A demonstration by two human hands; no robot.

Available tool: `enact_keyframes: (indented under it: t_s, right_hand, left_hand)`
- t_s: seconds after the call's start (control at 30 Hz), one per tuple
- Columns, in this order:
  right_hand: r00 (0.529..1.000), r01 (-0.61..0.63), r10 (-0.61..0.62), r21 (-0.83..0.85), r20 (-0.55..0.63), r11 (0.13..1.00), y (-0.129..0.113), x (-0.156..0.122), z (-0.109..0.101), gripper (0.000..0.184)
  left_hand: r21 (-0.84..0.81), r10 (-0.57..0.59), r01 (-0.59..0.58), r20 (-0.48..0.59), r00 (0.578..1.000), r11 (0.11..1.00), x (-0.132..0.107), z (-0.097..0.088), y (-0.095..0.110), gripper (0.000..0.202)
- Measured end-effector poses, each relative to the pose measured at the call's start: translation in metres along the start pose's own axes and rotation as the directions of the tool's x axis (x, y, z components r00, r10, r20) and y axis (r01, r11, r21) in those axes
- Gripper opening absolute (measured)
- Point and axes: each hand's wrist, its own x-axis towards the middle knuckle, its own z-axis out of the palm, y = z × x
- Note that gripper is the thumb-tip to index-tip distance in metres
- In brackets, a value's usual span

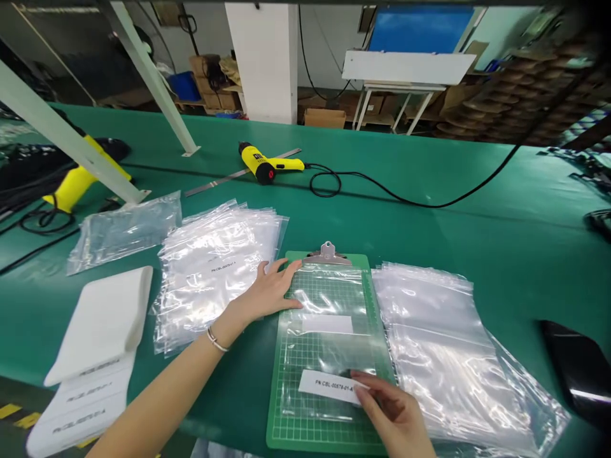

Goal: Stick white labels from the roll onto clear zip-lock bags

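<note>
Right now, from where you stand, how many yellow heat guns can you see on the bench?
2. One yellow heat gun lies on the green bench mat beyond the clipboard, beside a metal ruler. Another yellow heat gun lies far left, partly behind a white support beam. More could be hidden there.

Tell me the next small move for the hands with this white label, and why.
Probably smooth the white printed label flat onto the clear plastic bag with the right hand. Its fingers are at the label's right end, and the left hand already holds the bag down on the green gridded clipboard.
</note>
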Motion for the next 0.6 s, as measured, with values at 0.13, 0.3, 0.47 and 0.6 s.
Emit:
enact_keyframes:
  t_s: [0.13,0.3,0.47,0.6]
  right_hand:
    - [0.998,-0.051,0.053,-0.036,0.034,0.998,0.01,0.0,-0.009,0.03]
    - [0.993,-0.06,0.064,-0.046,0.104,0.997,0.017,0.006,-0.019,0.025]
    - [0.99,-0.1,0.103,-0.038,0.093,0.994,0.013,0.01,-0.018,0.024]
    - [0.995,-0.096,0.097,-0.033,0.037,0.995,0.004,0.009,-0.014,0.023]
  left_hand:
    - [-0.027,-0.002,0.003,0.047,0.999,1.0,0.0,-0.004,-0.004,0.086]
    - [-0.02,-0.011,0.012,0.05,0.999,1.0,-0.002,-0.005,-0.003,0.084]
    - [-0.022,-0.006,0.007,0.053,0.999,1.0,-0.004,-0.004,-0.005,0.085]
    - [-0.014,-0.002,0.002,0.054,0.999,1.0,-0.004,-0.004,-0.006,0.085]
